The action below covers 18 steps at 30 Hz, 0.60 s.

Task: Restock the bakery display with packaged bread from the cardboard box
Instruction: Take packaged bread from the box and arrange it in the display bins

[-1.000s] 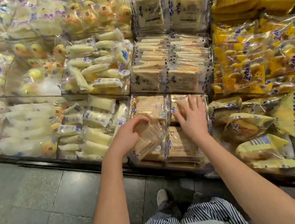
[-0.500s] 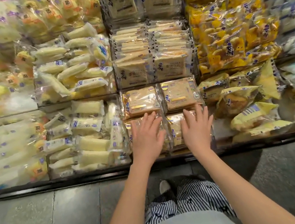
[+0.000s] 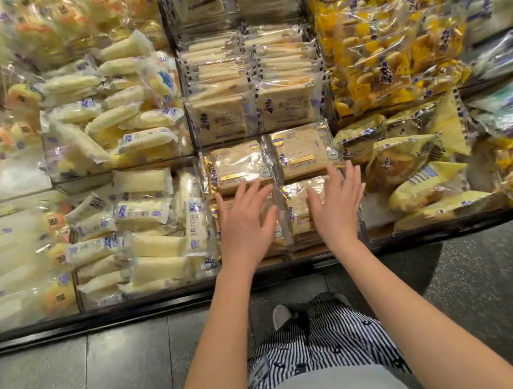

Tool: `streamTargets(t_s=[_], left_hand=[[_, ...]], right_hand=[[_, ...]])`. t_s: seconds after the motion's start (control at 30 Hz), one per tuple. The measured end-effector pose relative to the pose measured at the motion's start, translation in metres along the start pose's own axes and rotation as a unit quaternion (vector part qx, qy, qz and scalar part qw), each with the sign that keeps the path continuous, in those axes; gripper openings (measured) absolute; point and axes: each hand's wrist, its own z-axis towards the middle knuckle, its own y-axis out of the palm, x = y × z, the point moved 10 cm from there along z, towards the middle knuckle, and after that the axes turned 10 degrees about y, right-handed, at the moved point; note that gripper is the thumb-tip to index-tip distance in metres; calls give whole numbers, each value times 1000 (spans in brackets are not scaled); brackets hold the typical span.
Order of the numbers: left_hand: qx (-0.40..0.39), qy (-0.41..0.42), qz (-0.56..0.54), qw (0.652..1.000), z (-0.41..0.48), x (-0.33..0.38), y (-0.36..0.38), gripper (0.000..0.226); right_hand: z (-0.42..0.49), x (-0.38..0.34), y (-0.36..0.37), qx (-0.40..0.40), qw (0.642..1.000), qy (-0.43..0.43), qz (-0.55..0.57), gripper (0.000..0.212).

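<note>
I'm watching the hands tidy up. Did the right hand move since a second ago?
Yes. The right hand drew back toward the display's front edge, off the rear right toast packet onto the front right packet.

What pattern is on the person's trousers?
Thin dark-and-white stripes on the trousers, clearest in the head view.

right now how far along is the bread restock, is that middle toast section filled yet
Done, it seems: the lower middle section holds gold-labelled back toast packs and front stacks below them. In hand: nothing gripped; the left hand and right hand spread flat over the front stacks, fingers straight. Left: can't tell, since the cardboard box is out of view.
</note>
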Motion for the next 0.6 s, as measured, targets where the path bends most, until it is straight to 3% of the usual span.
streamTargets(t_s=[0.1,0.27,0.6], left_hand=[[37,1,0,999,12,10,-9,40],[21,30,-10,999,46,60,9,42],[-54,147,-19,988,74,260,121,46]], right_hand=[[4,6,-24,8,998,17,60,55],[12,43,-74,16,993,45,107,52],[6,272,-206,84,963,218,135,51]])
